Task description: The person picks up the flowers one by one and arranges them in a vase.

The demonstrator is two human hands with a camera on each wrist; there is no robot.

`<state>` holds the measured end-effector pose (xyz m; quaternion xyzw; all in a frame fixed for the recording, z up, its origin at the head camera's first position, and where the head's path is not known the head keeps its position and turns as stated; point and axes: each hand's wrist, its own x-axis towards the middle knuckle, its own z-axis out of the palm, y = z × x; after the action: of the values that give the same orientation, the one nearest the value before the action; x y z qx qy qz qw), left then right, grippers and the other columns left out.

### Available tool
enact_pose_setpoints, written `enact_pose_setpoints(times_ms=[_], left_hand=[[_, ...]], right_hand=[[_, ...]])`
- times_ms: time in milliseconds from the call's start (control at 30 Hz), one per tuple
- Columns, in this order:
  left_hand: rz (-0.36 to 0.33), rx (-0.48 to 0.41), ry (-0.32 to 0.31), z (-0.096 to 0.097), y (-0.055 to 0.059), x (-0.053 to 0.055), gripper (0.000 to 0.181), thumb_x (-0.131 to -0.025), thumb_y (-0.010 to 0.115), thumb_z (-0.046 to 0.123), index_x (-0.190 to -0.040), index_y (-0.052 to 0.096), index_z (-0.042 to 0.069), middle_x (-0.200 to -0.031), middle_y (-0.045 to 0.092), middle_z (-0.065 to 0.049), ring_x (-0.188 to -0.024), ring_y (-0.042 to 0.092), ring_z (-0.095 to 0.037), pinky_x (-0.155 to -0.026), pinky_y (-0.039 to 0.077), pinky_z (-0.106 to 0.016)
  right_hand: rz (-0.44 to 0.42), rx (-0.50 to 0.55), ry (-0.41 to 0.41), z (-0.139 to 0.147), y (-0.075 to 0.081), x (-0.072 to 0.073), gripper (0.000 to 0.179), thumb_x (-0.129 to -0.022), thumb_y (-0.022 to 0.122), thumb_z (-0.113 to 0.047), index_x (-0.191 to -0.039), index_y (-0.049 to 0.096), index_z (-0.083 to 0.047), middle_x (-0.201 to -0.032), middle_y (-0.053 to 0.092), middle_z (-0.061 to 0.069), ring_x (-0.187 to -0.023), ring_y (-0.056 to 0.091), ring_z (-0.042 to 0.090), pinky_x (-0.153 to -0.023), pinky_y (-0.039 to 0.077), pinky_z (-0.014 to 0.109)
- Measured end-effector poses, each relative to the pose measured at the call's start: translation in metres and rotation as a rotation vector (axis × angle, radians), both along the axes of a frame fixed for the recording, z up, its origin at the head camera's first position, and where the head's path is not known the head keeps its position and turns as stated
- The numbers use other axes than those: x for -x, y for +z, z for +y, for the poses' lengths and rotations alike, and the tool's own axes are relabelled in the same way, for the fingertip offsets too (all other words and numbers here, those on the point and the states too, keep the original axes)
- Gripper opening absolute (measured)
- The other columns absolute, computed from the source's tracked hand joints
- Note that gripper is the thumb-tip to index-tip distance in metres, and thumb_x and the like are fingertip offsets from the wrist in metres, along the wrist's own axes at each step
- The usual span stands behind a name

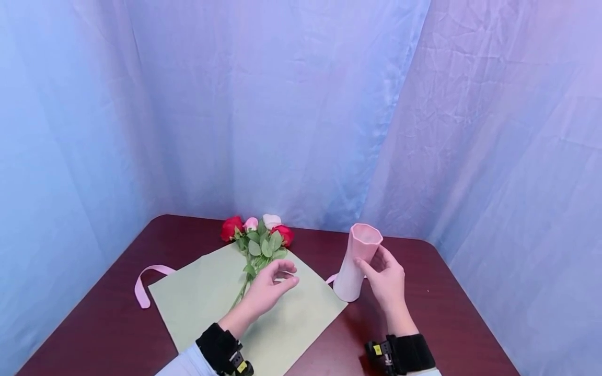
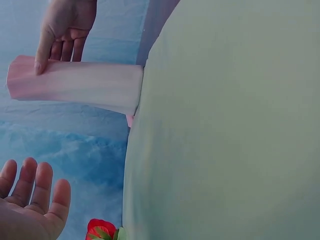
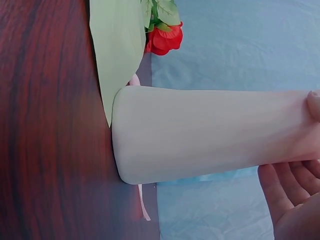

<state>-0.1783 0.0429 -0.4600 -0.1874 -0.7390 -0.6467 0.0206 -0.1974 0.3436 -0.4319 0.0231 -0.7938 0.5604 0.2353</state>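
A pink-and-white vase (image 1: 350, 266) with a faceted rim stands on the table by the right corner of a pale green paper sheet (image 1: 301, 324). My right hand (image 1: 389, 277) grips its upper part, thumb on the near side and fingers behind. In the right wrist view, the base of the vase (image 3: 150, 135) meets the tabletop. My left hand (image 1: 268, 292) is over the sheet with loosely bent fingers and holds nothing. Artificial roses (image 1: 232, 228) in red, pink and white lie at the sheet's far corner, their stems partly hidden behind that hand.
Pink ribbon (image 1: 141, 292) curls out from beneath the paper's left side, and another bit shows behind the vase. The dark wooden table (image 1: 437, 313) has rounded far corners. Pale blue and lilac curtains (image 1: 282, 104) hang around it.
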Motion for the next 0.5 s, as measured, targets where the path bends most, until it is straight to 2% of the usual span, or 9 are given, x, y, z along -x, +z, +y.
enact_pose_setpoints(times_ms=[233,500], left_hand=[[-0.002,-0.016,-0.001,-0.001,0.005,-0.003,0.034,-0.096,0.072,0.015,-0.126,0.061,0.003,-0.118,0.065,-0.005,-0.111,0.063,-0.023,-0.095,0.05,-0.038],[0.055,-0.016,-0.006,-0.009,0.021,-0.004,0.032,-0.096,0.072,0.016,-0.125,0.063,0.005,-0.12,0.065,-0.006,-0.114,0.062,-0.025,-0.095,0.051,-0.04]], right_hand=[[0.022,-0.005,0.008,0.001,-0.005,0.002,0.06,-0.085,0.086,-0.023,-0.138,0.062,-0.008,-0.127,0.068,0.013,-0.114,0.065,0.026,-0.083,0.052,0.016],[-0.009,-0.018,0.007,0.002,-0.004,-0.001,0.065,-0.085,0.085,-0.026,-0.143,0.059,-0.011,-0.135,0.064,0.01,-0.123,0.061,0.024,-0.084,0.05,0.014]])
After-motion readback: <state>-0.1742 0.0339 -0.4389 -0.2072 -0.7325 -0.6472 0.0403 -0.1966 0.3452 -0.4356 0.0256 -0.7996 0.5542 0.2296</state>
